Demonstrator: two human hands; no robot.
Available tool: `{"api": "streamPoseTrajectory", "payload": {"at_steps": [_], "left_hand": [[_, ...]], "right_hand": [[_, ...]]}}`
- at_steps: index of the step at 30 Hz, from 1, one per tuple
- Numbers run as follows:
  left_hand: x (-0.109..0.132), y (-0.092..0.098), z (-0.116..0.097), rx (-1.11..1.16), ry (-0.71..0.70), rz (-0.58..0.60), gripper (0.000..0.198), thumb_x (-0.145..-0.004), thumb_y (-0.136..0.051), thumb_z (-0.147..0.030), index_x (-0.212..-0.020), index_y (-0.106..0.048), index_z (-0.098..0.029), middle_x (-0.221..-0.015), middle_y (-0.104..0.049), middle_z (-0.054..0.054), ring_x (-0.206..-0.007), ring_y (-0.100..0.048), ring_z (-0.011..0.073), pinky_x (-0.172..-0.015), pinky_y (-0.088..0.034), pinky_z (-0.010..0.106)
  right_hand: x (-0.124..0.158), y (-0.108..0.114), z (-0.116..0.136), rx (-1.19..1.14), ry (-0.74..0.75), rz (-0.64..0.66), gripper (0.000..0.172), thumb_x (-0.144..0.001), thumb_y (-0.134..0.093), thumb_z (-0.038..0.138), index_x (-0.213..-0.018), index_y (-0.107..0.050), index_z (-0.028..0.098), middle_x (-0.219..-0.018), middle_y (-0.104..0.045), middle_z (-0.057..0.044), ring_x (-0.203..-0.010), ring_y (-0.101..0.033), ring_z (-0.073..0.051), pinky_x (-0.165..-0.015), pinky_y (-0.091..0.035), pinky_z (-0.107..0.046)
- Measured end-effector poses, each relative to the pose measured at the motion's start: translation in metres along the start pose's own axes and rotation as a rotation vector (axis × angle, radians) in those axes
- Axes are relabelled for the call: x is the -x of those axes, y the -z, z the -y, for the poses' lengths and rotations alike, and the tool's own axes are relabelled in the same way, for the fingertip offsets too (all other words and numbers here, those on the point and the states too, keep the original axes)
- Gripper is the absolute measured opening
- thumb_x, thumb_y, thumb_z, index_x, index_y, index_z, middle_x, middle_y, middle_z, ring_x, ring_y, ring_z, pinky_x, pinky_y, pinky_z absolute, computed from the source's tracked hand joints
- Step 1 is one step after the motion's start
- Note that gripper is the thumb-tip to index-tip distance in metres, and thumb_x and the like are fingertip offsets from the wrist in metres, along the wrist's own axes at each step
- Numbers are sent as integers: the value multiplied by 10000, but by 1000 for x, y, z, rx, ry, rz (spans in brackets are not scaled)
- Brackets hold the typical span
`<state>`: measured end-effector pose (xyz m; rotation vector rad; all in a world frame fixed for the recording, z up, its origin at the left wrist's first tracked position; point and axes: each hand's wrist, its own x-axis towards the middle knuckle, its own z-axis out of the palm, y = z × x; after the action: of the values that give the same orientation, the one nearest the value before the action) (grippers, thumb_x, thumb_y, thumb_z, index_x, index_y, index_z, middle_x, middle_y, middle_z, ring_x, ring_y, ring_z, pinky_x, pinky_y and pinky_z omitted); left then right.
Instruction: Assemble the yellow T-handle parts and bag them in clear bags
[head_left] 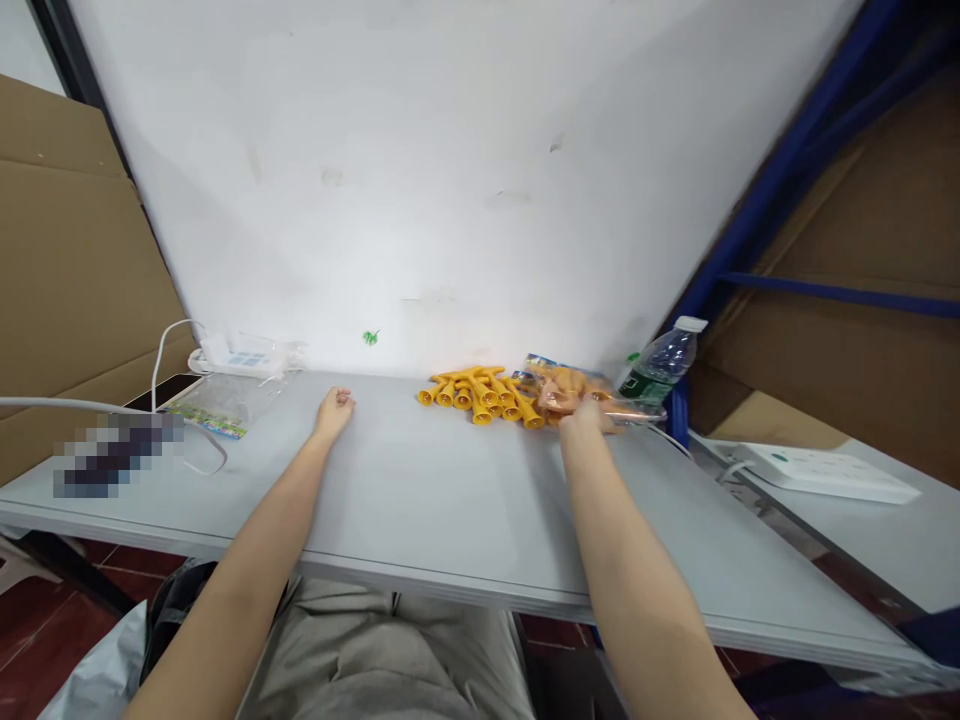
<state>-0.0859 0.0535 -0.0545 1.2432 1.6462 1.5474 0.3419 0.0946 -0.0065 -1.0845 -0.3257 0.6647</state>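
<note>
My left hand (334, 408) rests on the grey table (420, 490), fingers loosely curled, holding nothing. My right hand (589, 415) reaches to the far right of the table and grips a clear plastic bag (570, 385) with orange pieces inside. Just left of the bag lies a pile of several yellow trumpet-shaped plastic parts (484, 392). A water bottle (660, 365) lies tilted right behind the bag, against the white wall.
A white power strip (240, 358) with cables sits at the back left, next to a phone (161, 392) and a small clear packet (214, 410). Another power strip (821, 472) lies on the neighbouring table at right. Cardboard stands on both sides.
</note>
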Motion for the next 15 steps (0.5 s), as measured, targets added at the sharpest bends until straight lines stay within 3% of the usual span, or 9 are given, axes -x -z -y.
{"api": "streamPoseTrajectory", "payload": {"at_steps": [3, 5, 15], "left_hand": [[0, 0, 0, 3, -5, 2, 184, -633, -591, -158, -798, -538, -221, -660, -574, -26, -657, -555, 151, -723, -414, 272], [0, 0, 1, 7, -8, 10, 189, -627, -596, -157, -796, -542, -224, -661, -575, -25, -661, -555, 152, -722, -412, 270], [0, 0, 1, -37, -12, 21, 182, -651, -589, -149, -809, -542, -226, -664, -567, -28, -665, -560, 156, -710, -405, 267]], "right_hand": [[5, 5, -4, -53, -114, -155, 353, -871, -495, 111, -1190, -476, 262, -1367, -541, -108, -1116, -652, -179, -816, -590, -362], [8, 6, -3, -94, -159, -182, 373, -852, -544, 97, -1177, -476, 266, -1345, -564, -95, -1120, -652, -180, -827, -590, -359], [5, 9, -1, -158, -136, -118, 309, -826, -559, 56, -1077, -506, 228, -1256, -618, -50, -1090, -657, -136, -840, -581, -274]]}}
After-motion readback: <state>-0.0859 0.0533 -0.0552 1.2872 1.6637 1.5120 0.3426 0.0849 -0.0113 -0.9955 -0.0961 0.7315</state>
